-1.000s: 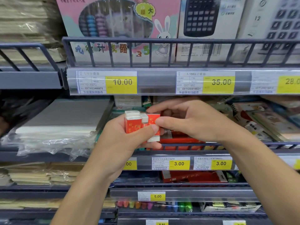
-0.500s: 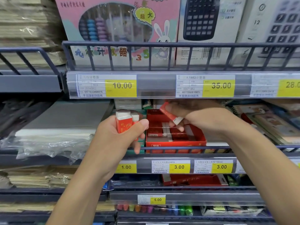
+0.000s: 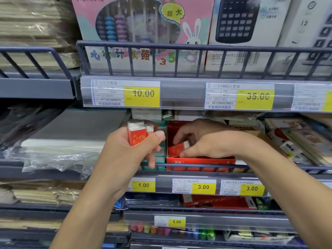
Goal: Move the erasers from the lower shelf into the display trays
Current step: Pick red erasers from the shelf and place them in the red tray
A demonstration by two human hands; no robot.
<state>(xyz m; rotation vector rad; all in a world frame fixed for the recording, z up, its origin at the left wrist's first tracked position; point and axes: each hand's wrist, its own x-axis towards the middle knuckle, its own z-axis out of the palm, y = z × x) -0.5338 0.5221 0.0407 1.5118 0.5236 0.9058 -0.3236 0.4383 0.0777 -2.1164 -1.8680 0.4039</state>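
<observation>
My left hand [image 3: 125, 151] grips a small bunch of erasers [image 3: 137, 134] with red sleeves and white ends, held upright in front of the middle shelf. A red display tray [image 3: 201, 160] stands on that shelf behind a grey rail. My right hand [image 3: 203, 139] reaches down into the tray and pinches one red-sleeved eraser [image 3: 177, 149] between thumb and fingers, low inside the tray. A teal tray [image 3: 159, 157] sits just left of the red one, partly hidden by my left hand.
A grey rail [image 3: 197, 167] runs along the shelf front. Above it hangs a shelf with an abacus box [image 3: 143, 29] and calculator boxes [image 3: 239, 29]. Plastic-wrapped paper packs [image 3: 68, 141] lie to the left, notebooks [image 3: 296, 141] to the right. A red box [image 3: 219, 202] lies on the lower shelf.
My right hand took one eraser from the bunch, carried it over the red tray and lowered it inside. My left hand stayed in place with the remaining erasers.
</observation>
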